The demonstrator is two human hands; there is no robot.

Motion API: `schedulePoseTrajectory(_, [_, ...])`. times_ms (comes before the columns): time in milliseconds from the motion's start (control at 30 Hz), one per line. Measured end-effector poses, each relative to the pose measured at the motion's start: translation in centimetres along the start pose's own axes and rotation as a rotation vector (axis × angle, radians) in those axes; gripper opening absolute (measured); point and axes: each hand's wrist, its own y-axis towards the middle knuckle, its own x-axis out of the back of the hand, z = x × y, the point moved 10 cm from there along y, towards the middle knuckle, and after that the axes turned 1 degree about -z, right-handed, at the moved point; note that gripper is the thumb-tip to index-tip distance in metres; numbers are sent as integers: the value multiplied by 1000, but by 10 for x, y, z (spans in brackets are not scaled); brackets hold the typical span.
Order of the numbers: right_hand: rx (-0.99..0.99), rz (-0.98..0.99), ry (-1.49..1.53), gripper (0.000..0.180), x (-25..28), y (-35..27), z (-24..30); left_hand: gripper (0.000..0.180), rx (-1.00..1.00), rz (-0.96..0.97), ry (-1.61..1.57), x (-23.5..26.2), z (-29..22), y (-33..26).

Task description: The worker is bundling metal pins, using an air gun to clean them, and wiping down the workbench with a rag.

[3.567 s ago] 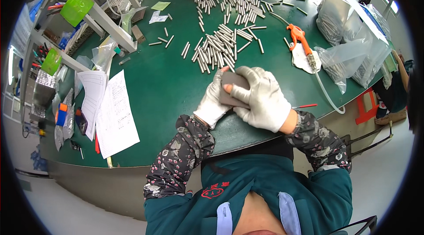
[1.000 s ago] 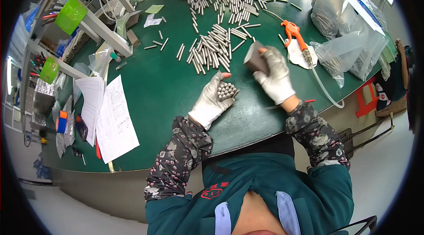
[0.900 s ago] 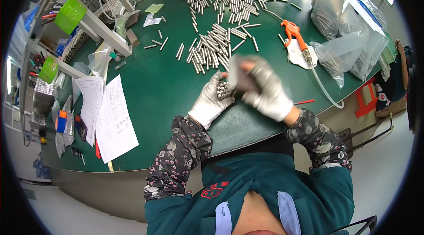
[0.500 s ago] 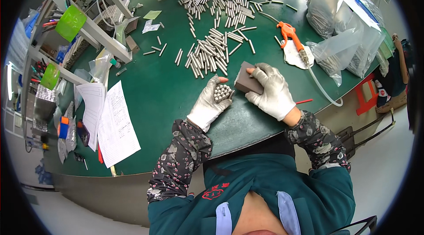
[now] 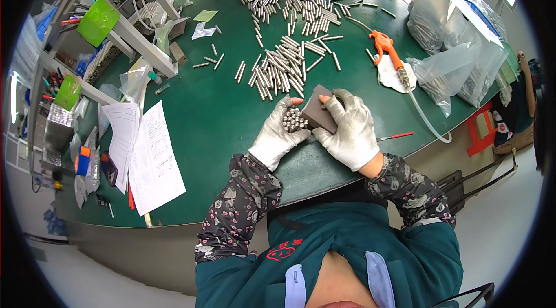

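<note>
My gloved left hand (image 5: 278,137) is wrapped round a bundle of short metal pins (image 5: 294,121), their round ends turned up in a tight cluster. A brown-grey rectangular block (image 5: 317,112) is gripped in my gloved right hand (image 5: 350,131), thumb and fingers over its top. The block's left side is right against the bundle, or very nearly; exact contact is hard to see. Bare fingertips show through both gloves. Just ahead of my hands lies a loose heap of similar metal pins (image 5: 281,70), and more pins (image 5: 301,1) spread behind it.
An orange air gun (image 5: 387,50) with a clear hose rests on a white cloth at right. Plastic bags of pins (image 5: 440,70) stand beyond it. A thin red-handled tool (image 5: 397,136) lies by my right wrist. Paper sheets (image 5: 153,160) and a shelf frame (image 5: 136,44) are at left.
My right hand has brought the block leftward to the pin bundle and turned it more upright. The red-handled tool shows more now. The whole view has shifted slightly.
</note>
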Motion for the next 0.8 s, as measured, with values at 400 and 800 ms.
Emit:
schedulePoseTrajectory(400, [-22,12,6,51,-2,-2,-8,49,-138,-50,118,12,3,0])
schedulePoseTrajectory(800, [-63,23,-12,48,1,-7,-25,48,-120,24,29,9,10,1])
